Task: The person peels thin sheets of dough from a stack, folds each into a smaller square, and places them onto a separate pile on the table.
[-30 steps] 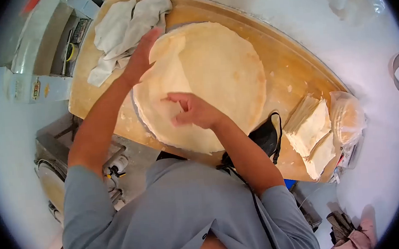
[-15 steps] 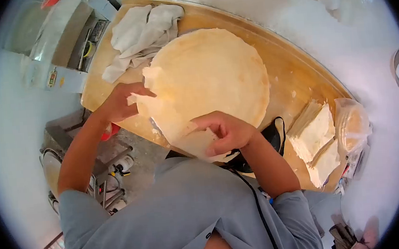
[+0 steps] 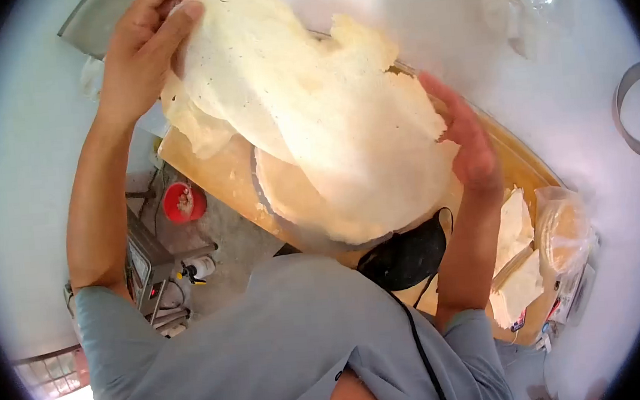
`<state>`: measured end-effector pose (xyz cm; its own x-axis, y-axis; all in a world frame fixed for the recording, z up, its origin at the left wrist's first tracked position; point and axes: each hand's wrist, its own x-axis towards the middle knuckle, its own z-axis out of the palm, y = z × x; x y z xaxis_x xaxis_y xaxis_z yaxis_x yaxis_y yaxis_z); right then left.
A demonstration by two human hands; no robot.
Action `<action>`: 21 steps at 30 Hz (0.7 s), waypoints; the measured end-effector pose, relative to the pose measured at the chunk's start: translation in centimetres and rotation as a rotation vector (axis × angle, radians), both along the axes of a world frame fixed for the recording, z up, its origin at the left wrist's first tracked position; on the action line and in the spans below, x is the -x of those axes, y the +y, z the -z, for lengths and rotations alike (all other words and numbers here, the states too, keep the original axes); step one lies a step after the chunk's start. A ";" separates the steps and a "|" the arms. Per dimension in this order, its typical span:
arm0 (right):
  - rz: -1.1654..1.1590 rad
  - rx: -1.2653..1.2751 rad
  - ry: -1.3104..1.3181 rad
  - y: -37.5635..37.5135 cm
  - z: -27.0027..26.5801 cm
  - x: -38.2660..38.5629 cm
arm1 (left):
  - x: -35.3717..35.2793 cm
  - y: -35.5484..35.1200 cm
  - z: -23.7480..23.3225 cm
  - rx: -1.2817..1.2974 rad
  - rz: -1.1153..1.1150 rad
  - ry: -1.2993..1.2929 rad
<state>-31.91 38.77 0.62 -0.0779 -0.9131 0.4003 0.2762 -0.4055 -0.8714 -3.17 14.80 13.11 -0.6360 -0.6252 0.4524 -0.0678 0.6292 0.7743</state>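
Observation:
A large, thin, pale flatbread sheet (image 3: 328, 116) with torn edges hangs lifted above the table. At the upper left, my left hand (image 3: 149, 52) pinches its edge between thumb and fingers. My right hand (image 3: 472, 143) is at the sheet's right edge, its fingers stretched out and slightly blurred; the thumb side appears to touch the torn rim. Beneath lies a round of the same flatbread (image 3: 281, 184) on a dark-rimmed round base, mostly covered by the raised sheet.
Stacks of cut flatbread pieces (image 3: 519, 289) lie at the table's right, beside a plastic bag of round sheets (image 3: 563, 230). A black strapped item (image 3: 407, 257) rests at the near edge. On the floor stands a red bucket (image 3: 183, 202). The wooden table (image 3: 216, 174) ends at a wall.
Both hands have moved up and apart, the left to the upper left, the right to the right. The flatbread sheet has been lifted off the round and now hangs above it.

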 end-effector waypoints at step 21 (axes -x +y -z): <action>0.880 -0.361 0.660 -3.7 -2.7 3.4 | -1.3 -9.4 7.4 0.038 -0.180 0.011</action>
<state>-35.28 35.11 3.37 -0.6168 -0.7161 0.3267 -0.5298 0.0707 -0.8452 -1.84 5.36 5.69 -0.5097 -0.7111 0.4844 -0.1735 0.6364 0.7516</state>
